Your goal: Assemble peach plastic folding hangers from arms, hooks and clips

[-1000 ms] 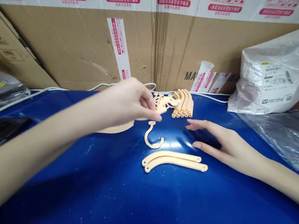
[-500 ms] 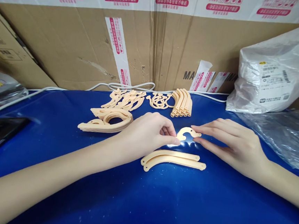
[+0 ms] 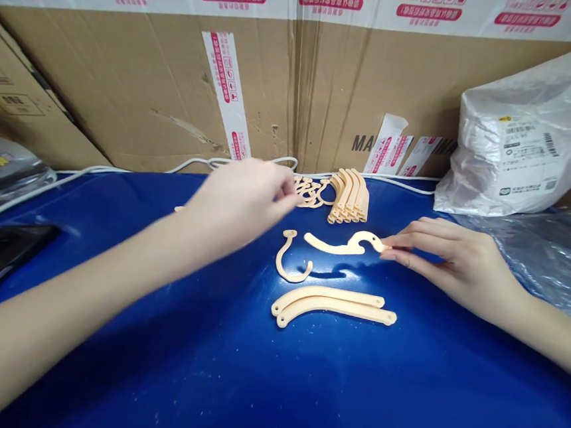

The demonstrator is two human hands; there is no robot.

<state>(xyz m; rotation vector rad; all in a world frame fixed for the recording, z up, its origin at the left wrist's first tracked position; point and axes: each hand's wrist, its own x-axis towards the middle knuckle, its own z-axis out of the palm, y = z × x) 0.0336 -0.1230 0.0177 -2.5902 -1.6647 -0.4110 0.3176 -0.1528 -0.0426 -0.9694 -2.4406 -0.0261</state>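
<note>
My right hand (image 3: 456,262) pinches one end of a curved, cream plastic hanger piece (image 3: 335,249) between thumb and fingers, just above the blue surface. My left hand (image 3: 244,197), smeared by motion, is raised at the back left; whether its bent fingers hold anything does not show. Below it and to the right lies a single hanger hook (image 3: 292,278). Nearer me, two long curved hanger arms (image 3: 337,305) rest side by side. Behind are a pile of hooks (image 3: 307,199) and a neat bundle of hanger arms (image 3: 352,193). My left arm and hand hide the stacks at the left.
Cardboard boxes (image 3: 152,82) stand along the back, with a white cable (image 3: 180,165) before them. At right are a white plastic parcel (image 3: 512,134) and clear plastic film (image 3: 526,255). A black phone (image 3: 12,257) lies at the left edge.
My left hand has let go of the curved hanger piece and moved up and left, uncovering the single hook. My right hand keeps the piece, which now shows its full length.
</note>
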